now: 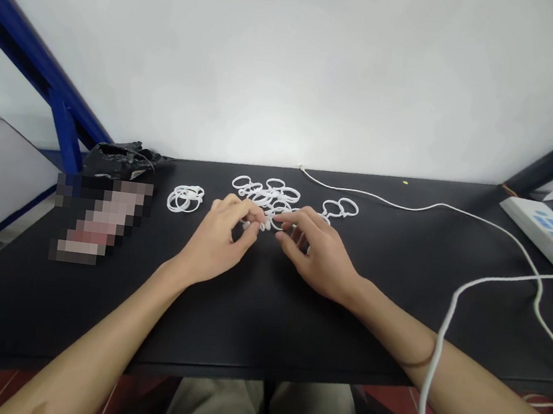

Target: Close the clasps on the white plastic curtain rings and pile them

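Both my hands meet over a black table (pixel 243 310) at the near edge of a loose heap of white plastic rings (pixel 265 192). My left hand (pixel 219 240) pinches a white ring (pixel 268 221) between thumb and fingertips. My right hand (pixel 314 248) has its fingers curled and pinches the same ring from the other side. A small stack of white rings (pixel 185 198) lies to the left of my left hand. A pair of joined rings (pixel 340 207) lies to the right of the heap, beyond my right hand.
A crumpled black bag (pixel 118 157) sits at the back left, with a blurred patch (pixel 98 219) in front of it. White cables (pixel 457 212) run across the right side, one draped over my right forearm. A white device (pixel 550 234) stands at the right edge. A wall rises behind the table.
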Tool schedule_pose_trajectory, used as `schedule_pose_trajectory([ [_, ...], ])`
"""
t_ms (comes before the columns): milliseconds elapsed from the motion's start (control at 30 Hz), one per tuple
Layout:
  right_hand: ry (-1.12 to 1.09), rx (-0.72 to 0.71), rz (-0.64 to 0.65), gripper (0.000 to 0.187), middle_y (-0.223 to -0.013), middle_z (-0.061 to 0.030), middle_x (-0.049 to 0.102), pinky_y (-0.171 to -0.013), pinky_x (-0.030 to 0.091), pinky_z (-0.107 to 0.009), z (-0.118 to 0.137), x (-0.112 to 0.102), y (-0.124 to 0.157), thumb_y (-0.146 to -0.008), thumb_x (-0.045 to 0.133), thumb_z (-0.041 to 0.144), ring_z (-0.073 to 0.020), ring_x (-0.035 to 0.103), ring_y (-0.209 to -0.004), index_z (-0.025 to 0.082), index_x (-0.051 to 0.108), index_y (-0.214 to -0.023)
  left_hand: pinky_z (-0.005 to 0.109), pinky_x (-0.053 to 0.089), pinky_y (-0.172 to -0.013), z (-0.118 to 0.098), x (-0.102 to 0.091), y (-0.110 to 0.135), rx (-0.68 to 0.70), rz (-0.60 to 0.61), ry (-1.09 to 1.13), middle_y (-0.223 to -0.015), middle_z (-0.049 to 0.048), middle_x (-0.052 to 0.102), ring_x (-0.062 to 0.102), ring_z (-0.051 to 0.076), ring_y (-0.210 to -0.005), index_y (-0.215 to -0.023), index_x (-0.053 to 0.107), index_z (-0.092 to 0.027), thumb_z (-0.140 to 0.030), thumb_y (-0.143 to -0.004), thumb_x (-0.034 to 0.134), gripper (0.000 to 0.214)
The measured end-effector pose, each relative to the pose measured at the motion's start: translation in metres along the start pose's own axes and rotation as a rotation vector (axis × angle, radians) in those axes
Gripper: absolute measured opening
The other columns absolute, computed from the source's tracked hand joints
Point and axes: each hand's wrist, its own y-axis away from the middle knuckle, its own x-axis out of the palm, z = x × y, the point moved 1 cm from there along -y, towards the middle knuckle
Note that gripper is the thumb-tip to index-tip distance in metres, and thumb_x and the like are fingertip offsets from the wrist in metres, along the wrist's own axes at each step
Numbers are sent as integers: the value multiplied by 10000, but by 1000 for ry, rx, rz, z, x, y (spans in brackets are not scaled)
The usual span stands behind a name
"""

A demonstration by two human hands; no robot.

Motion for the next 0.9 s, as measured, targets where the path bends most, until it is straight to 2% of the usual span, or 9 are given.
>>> schedule_pose_trajectory([
  [200, -49, -29, -8, 248, -1090, -43, 582, -667, 519, -261, 2, -2, -1, -906, 577, 229, -110, 621, -769, 240, 571, -1154, 360, 443, -874, -1, 0, 2, -50, 26, 200, -881, -1, 661, 612, 186, -921, -1046, 594, -253, -302, -940, 488, 158],
  [333, -67, -65, -19, 219, -1085, -41, 619, -619, 506, -237, 3, -2, 1, -915, 565, 228, -111, 625, -765, 241, 580, -1133, 341, 468, -829, 0, 2, 2, -107, 53, 370, -815, -10, 683, 652, 173, -833, -1059, 547, -238, -346, -934, 515, 168],
  [467, -97, -125, -7, 211, -1059, -30, 641, -677, 503, -234, 3, -1, 1, -935, 542, 215, -107, 620, -780, 255, 605, -1132, 321, 478, -785, 2, 4, 2, -130, 64, 450, -739, -28, 671, 646, 156, -752, -1044, 524, -233, -374, -942, 510, 175],
  [567, -94, -126, -11, 156, -978, -24, 643, -658, 488, -226, 3, -2, 1, -936, 554, 230, -103, 596, -742, 236, 629, -1073, 299, 478, -752, 2, 5, 2, -120, 68, 419, -817, -18, 684, 638, 151, -783, -1065, 540, -239, -392, -942, 517, 197],
  [700, -77, -102, -60, 72, -951, -33, 639, -663, 487, -242, 2, -4, 0, -928, 573, 235, -116, 578, -743, 217, 626, -973, 294, 479, -730, 0, 3, 2, -81, 52, 252, -1000, 18, 650, 604, 160, -853, -1117, 582, -250, -438, -925, 531, 274],
  [900, -70, -75, -152, 75, -950, -22, 659, -663, 510, -249, 1, -4, 0, -922, 575, 232, -125, 611, -747, 227, 606, -991, 339, 487, -785, -1, 6, 2, -40, 70, 129, -1072, 49, 594, 578, 199, -932, -1207, 522, -233, -424, -855, 617, 412],
])
